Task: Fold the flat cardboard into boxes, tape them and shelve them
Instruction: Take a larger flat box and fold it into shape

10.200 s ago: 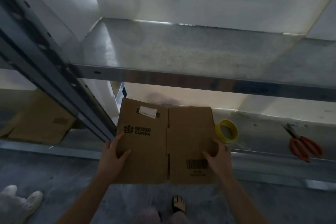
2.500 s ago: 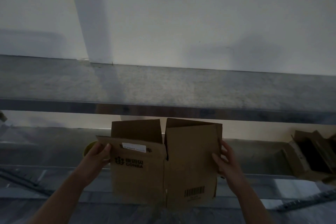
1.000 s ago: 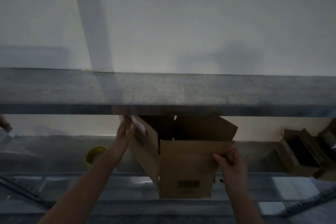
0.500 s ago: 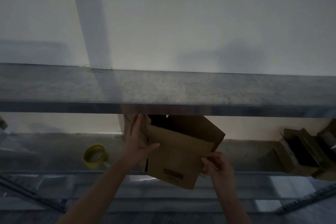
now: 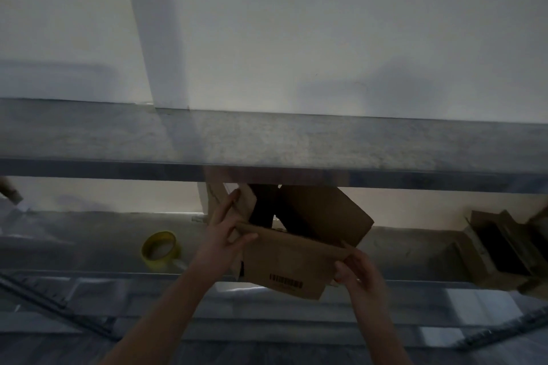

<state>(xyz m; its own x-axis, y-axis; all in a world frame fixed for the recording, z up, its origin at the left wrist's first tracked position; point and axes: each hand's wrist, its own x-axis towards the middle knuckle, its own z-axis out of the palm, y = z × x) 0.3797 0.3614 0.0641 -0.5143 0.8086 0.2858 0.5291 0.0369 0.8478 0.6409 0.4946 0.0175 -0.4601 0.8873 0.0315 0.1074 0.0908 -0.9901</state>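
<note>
While my left hand (image 5: 225, 234) grips the left edge of the cardboard box (image 5: 284, 267) and my right hand (image 5: 360, 272) pinches its near flap, it tilts over the lower shelf (image 5: 89, 234), its open inside too dark to see.

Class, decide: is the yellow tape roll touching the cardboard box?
Apart. The head view shows the yellow tape roll standing left of the cardboard box, with bare shelf between them.

Held in the fingers (image 5: 230, 205), the cardboard box (image 5: 284, 258) is plain brown, with a black barcode (image 5: 286, 284) printed low. Left of the fingers the tape roll (image 5: 160, 249) is yellow. Above them the shelf (image 5: 267, 139) is grey and the wall (image 5: 326, 38) white.
</note>
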